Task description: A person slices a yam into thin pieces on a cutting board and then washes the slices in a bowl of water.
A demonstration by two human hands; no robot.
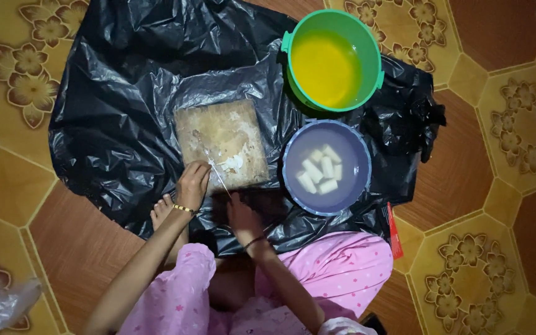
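left hand (193, 182) fingers closed on knife (217, 172) at cutting board's (221, 142) near edge; right hand (242, 214) grip unclear. keep blade flat, scrape white scraps (232, 164) together.

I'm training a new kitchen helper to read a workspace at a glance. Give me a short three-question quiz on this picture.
1. True or false: the green bowl holds yellow liquid.
2. Which bowl holds the white pieces? A) green B) blue
3. What lies under the cutting board?

Key:
1. True.
2. B.
3. A black plastic sheet; the left hand rests on the board's edge, the right hand on the sheet.
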